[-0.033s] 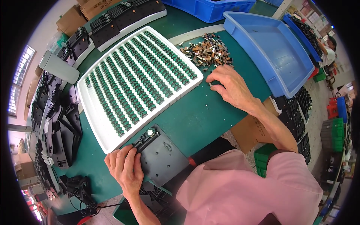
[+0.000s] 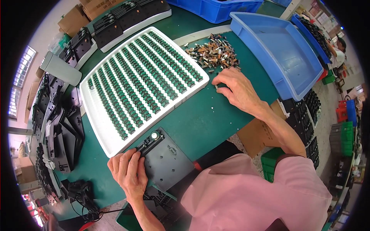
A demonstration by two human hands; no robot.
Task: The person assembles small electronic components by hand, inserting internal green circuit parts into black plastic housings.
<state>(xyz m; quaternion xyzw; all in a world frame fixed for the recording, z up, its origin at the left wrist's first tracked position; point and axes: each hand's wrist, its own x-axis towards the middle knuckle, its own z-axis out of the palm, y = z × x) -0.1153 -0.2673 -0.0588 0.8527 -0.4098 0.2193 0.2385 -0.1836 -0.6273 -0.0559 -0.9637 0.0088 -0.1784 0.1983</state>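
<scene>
My left hand (image 2: pixel 129 173) is closed on the left edge of a flat black plastic panel (image 2: pixel 165 165), which lies at the table's front edge. A black strip-like part (image 2: pixel 148 144) with a round silvery disc (image 2: pixel 155 135) sits along the panel's upper left edge, by my left fingertips. My right hand (image 2: pixel 237 88) hovers over the table with thumb and forefinger curled toward each other. A small light piece shows at those fingertips, too small to name. Just beyond it lies a pile of small brown and silver metal-looking parts (image 2: pixel 216 54).
A white foam tray (image 2: pixel 94 119) holds rows of green and black ring-shaped parts. An emptied-looking blue bin (image 2: pixel 285 50) stands at right, another blue bin (image 2: pixel 217 11) at the back. More black panels (image 2: pixel 65 134) and a grey box-like container (image 2: pixel 61 69) are at left; cables (image 2: pixel 83 196) lie lower left.
</scene>
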